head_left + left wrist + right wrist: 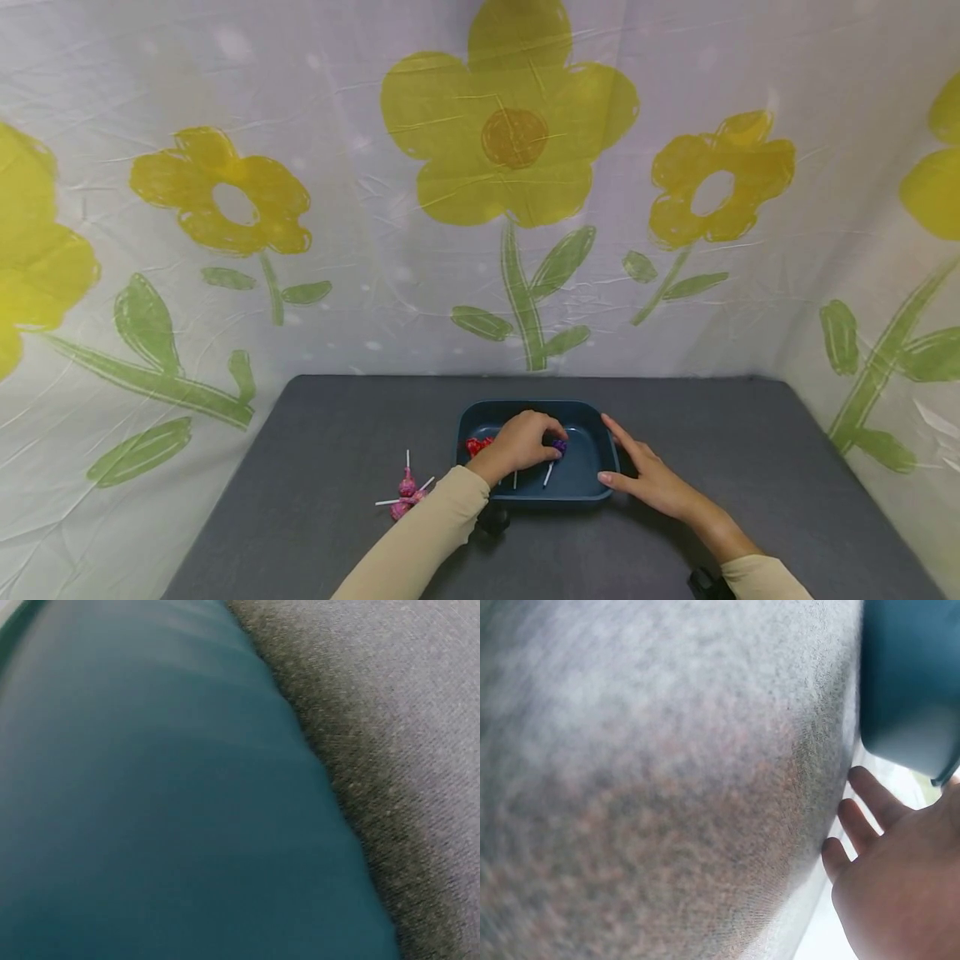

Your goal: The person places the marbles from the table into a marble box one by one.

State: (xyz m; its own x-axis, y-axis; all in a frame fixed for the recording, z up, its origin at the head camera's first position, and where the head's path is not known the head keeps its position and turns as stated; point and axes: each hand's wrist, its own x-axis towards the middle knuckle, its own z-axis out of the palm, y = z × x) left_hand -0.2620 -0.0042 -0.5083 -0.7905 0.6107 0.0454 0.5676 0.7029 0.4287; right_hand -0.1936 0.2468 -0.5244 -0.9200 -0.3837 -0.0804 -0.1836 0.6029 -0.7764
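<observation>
In the head view, a dark blue rectangular tray (591, 467) stands on the grey table. My left hand (521, 442) reaches inside it and pinches a purple lollipop (559, 447) by its head, the white stick slanting down. Red lollipops (476, 447) lie at the tray's left end, partly hidden by that hand. My right hand (656, 482) rests against the tray's right side with fingers extended. The right wrist view shows the right hand (904, 870) beside the tray's corner (907, 682). Only the tray wall (172, 787) and table fill the left wrist view.
Several pink lollipops (407, 487) lie in a small pile on the table left of the tray. A small black object (493, 522) is under the left wrist. Behind the table (360, 417) hangs a white cloth (360, 275) printed with yellow flowers.
</observation>
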